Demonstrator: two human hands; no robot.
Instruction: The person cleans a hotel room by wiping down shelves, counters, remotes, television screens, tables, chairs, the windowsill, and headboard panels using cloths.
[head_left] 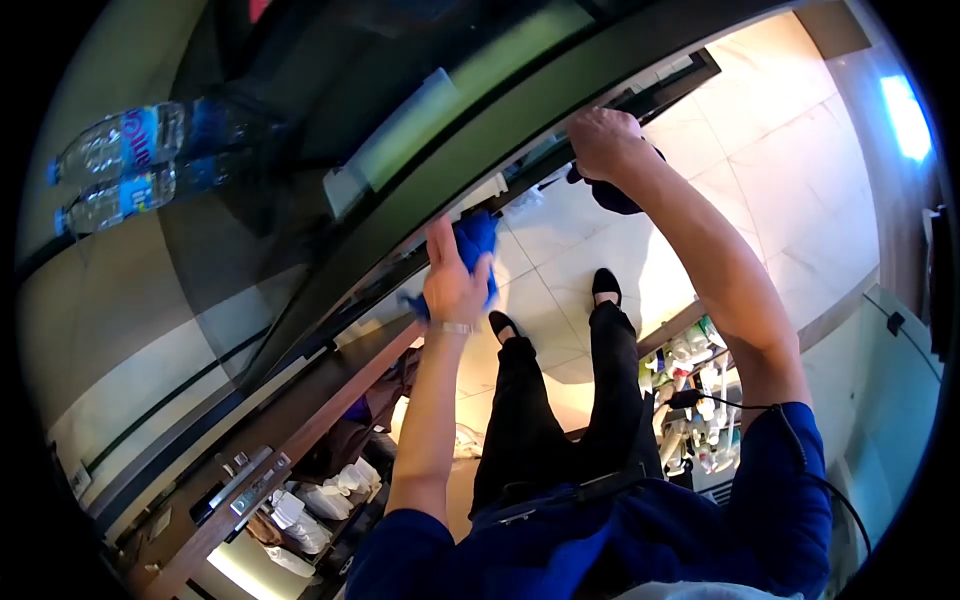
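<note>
My left hand (455,280) is raised at a long dark edge, its fingers stretched up beside a blue cloth (478,250). The cloth lies against the palm and thumb, on the hand's right side. Further right, my right hand (606,140) is closed at the dark frame (520,145), its fingers curled in; what they hold, if anything, is hidden. Just below that hand hangs a dark object (612,198) that I cannot make out.
Two water bottles (125,140) are at the upper left. Wrapped items (310,515) fill a shelf at the lower left. Various small bottles (700,400) stand right of my legs. A glass panel (895,400) is at the far right, and pale tiles (560,260) cover the floor.
</note>
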